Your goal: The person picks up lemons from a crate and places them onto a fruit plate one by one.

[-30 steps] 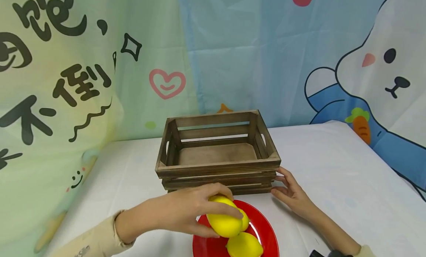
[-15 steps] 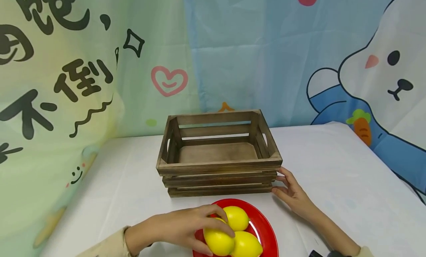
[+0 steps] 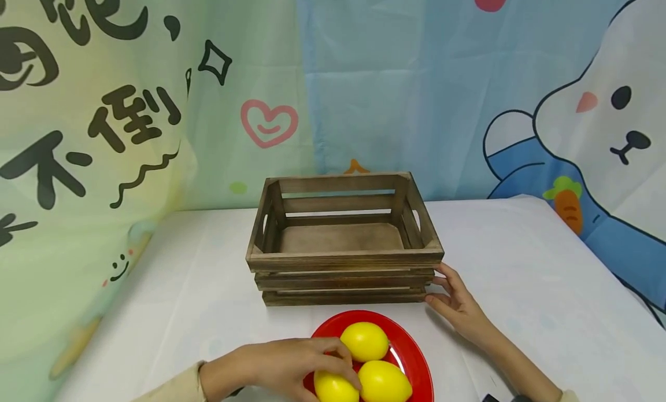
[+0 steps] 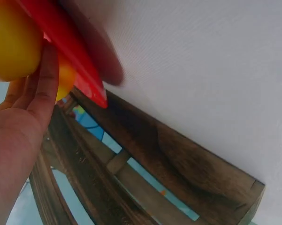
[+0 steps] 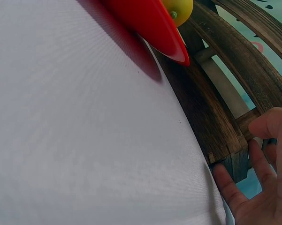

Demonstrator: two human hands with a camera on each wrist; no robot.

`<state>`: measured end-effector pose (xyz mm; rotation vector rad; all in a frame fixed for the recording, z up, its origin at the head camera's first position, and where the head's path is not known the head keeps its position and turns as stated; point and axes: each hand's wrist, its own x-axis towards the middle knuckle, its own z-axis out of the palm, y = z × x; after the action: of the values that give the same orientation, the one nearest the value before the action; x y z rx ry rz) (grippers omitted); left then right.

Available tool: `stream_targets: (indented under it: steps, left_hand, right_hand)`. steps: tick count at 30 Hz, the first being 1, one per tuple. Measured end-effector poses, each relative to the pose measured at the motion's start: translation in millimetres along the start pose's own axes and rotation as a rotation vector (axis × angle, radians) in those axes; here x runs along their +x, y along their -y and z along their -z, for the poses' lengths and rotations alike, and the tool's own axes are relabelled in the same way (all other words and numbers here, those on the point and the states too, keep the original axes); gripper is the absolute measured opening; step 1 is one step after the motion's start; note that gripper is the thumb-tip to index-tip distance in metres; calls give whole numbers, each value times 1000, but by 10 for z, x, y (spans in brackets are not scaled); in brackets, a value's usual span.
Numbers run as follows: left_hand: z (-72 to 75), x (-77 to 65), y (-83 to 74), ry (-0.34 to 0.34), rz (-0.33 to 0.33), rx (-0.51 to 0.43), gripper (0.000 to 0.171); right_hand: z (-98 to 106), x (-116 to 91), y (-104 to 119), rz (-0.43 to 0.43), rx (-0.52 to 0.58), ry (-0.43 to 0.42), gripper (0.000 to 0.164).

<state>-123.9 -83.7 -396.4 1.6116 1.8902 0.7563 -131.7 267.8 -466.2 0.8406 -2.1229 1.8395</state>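
My left hand [image 3: 296, 364] curls its fingers round a yellow lemon [image 3: 335, 388] at the left front of a red plate [image 3: 414, 356]. Two more lemons sit on the plate, one behind [image 3: 364, 341] and one at the right [image 3: 385, 382]. In the left wrist view the gripped lemon [image 4: 11, 42] lies against the fingers, just over the plate. Beyond the plate stands a brown slatted wooden crate [image 3: 343, 261]. My right hand [image 3: 460, 309] rests with loosely extended fingers at the crate's lower right front corner; its fingertips [image 5: 221, 172] meet the wood in the right wrist view.
A white cloth [image 3: 520, 263] covers the table. Behind it hangs a printed curtain [image 3: 364, 72] with a bear, a heart and large dark characters. A small black object [image 3: 491, 398] shows at the bottom edge by the right forearm.
My left hand has lowered the lemon toward the front left of the plate, away from the crate. The two other lemons now show fully. My right hand stays at the crate corner.
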Motion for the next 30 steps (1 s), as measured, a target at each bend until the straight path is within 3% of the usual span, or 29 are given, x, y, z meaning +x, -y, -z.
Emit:
stream_targets:
  steps: [9,19,22,26,30]
  left_hand:
    - [-91,10,110,14,3,-67,44]
    - [-151,-1,122,-1,44,-120,46]
    - [-157,-10,128,-18,46,-94,49]
    - [-100,-52,113,-90,42,-39,55]
    - [97,-187,2,-242,60,5,58]
  right_hand:
    - [-19,6,45,20,-5,-10,78]
    - [-15,-8,5,23,29,10,68]
    - [-8,-2,3,31,49,14,68]
    - [35,30,42,-27,136,9,69]
    - [129,62,151,-109,204,-4,65]
